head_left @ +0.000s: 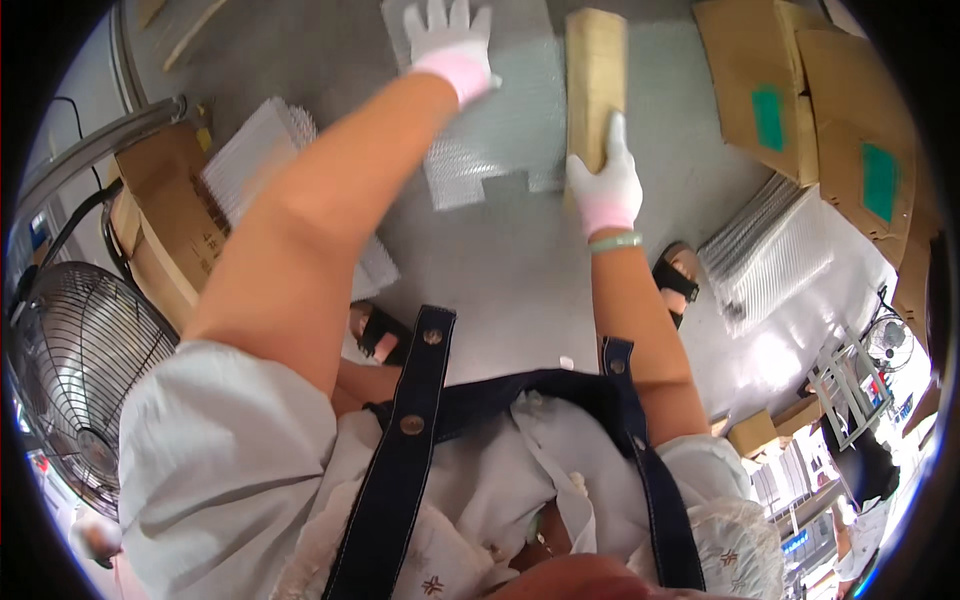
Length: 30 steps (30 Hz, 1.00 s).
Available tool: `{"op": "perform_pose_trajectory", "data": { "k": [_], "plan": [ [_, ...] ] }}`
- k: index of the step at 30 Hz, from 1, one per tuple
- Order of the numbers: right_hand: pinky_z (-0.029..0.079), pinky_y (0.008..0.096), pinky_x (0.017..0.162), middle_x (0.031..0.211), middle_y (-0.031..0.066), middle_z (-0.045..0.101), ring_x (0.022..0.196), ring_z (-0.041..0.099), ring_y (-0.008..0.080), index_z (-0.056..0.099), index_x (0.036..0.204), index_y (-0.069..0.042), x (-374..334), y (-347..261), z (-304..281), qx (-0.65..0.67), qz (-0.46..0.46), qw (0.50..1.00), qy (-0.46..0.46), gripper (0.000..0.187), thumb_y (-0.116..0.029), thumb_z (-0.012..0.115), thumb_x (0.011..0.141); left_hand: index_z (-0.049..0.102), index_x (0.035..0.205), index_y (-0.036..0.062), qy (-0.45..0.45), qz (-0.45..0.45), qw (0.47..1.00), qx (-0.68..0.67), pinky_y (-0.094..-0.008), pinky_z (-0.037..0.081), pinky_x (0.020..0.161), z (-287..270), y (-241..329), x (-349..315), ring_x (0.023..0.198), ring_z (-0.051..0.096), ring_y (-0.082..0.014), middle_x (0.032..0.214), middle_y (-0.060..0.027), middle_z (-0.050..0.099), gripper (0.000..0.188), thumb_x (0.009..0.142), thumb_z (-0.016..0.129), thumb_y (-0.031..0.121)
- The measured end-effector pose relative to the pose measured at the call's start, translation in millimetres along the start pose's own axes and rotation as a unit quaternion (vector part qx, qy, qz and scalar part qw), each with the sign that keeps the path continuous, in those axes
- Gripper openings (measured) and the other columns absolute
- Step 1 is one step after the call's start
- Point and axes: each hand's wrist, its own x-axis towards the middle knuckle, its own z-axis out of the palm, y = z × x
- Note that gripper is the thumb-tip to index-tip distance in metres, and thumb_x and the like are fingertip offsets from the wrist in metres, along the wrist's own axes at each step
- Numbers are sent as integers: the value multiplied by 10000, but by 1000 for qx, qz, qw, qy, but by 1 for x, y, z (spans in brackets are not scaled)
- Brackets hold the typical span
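Observation:
My left hand (448, 42), in a white glove with a pink cuff, is stretched forward with its fingers spread over a translucent bubble-textured plastic sheet (535, 100). The sheet lies flat on the grey surface and has a notched near edge. To its right is a long, narrow tan cardboard piece (597, 75), which looks like a slim box. My right hand (607, 190), gloved the same way, grips the near end of this cardboard piece. Some of its fingers are hidden behind the cardboard.
Stacks of similar plastic sheets lie at the left (245, 165) and the right (770, 250). Cardboard boxes (745, 65) with green tape stand at the right. A black floor fan (90, 370) and an open carton (175, 200) are at the left. My sandalled feet (678, 280) flank the middle.

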Motion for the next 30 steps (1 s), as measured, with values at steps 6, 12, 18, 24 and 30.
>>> {"op": "perform_pose_trajectory", "data": {
  "k": [6,12,18,24,30],
  "plan": [
    [447,361,1057,1430,261,512,1250,578,331,270,1568,-56,-27,30,-40,258,61,957,114,888,-189,706,806,243,1586,246,37,-199,967,-157,-673,107,1157,75,45,8,1505,128,-436,1642,-191,165,1076,723,675,722],
    [501,410,982,1245,231,600,1147,609,377,377,1536,-143,-19,65,-61,-5,-35,998,46,854,-234,752,774,272,1571,336,-15,248,969,11,-668,103,1170,77,52,0,1510,142,-407,1647,-134,188,1030,713,741,661],
    [584,414,816,1255,180,610,1003,676,362,486,1465,-237,32,41,-72,-36,-231,955,183,753,-275,762,765,272,1571,337,-5,247,969,15,-678,109,1166,83,52,1,1508,145,-408,1643,-127,199,1029,716,740,667],
    [536,421,932,1347,108,569,1097,647,322,391,1489,-434,104,66,-58,-188,-131,973,-13,704,-341,641,837,278,1569,337,7,265,964,7,-679,100,1170,80,54,8,1507,151,-410,1643,-118,200,1031,709,751,653],
    [526,422,939,1253,167,617,1091,643,341,404,1523,-204,58,77,-78,-57,-103,987,113,802,-305,725,795,553,1399,282,-21,462,887,2,-607,141,1205,78,49,16,1496,221,-342,1574,-111,347,672,786,733,490]
  ]
}}
